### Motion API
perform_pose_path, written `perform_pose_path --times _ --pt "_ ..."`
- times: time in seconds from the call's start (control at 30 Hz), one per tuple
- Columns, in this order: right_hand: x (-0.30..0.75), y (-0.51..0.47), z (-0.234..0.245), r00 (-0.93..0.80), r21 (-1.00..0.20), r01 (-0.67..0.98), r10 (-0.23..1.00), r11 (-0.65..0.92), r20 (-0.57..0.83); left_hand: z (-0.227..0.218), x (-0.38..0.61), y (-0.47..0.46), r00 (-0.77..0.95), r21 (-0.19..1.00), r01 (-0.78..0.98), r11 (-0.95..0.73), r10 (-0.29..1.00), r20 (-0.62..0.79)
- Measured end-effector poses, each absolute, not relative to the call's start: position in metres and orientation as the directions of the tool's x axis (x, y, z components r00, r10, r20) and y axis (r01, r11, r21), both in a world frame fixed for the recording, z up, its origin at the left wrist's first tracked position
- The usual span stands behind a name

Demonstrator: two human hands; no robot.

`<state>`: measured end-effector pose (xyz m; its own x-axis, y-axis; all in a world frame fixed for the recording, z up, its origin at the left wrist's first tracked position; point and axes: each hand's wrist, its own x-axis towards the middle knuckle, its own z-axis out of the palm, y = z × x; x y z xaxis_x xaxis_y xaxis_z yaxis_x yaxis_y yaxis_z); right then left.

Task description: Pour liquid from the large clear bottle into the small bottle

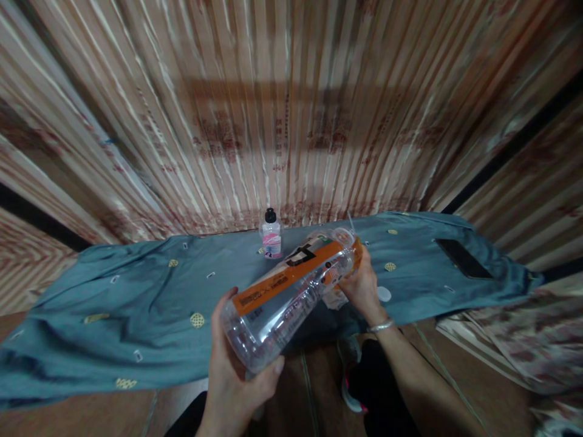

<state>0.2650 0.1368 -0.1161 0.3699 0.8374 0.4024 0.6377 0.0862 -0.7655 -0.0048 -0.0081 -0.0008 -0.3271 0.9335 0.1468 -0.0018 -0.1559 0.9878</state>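
Note:
I hold a large clear plastic bottle [291,303] with an orange label, tilted so its far end points up and to the right. My left hand [239,370] is wrapped round its near, broad end. At the far end my right hand [362,288] is closed on the bottle. Clear round plastic and a bit of orange show by those fingers; their exact shape I cannot make out. Beneath that hand is a crumpled pale piece [336,299]. A white round cap [384,294] lies just right of the wrist.
Behind the large bottle stands a small clear bottle [272,240] with a black cap and pink label. A dark phone [463,258] lies on the right of the blue-green cloth [155,303]. Patterned curtains [282,121] hang close behind. Tiled floor [291,400] shows in front.

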Motion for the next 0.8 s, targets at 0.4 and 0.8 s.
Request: perform_pose_path --times 0.4,0.8 --pt "0.2658 0.1381 -0.1198 0.364 -0.746 0.66 0.833 0.083 0.415 0.0031 -0.0033 -0.0086 -0.329 0.994 -0.03 -0.11 0.94 0.094" --pt "0.2671 0.1374 -0.1186 0.364 -0.753 0.653 0.84 0.078 0.403 0.0053 -0.0017 -0.0089 -0.329 0.993 -0.043 -0.11 0.94 0.089"
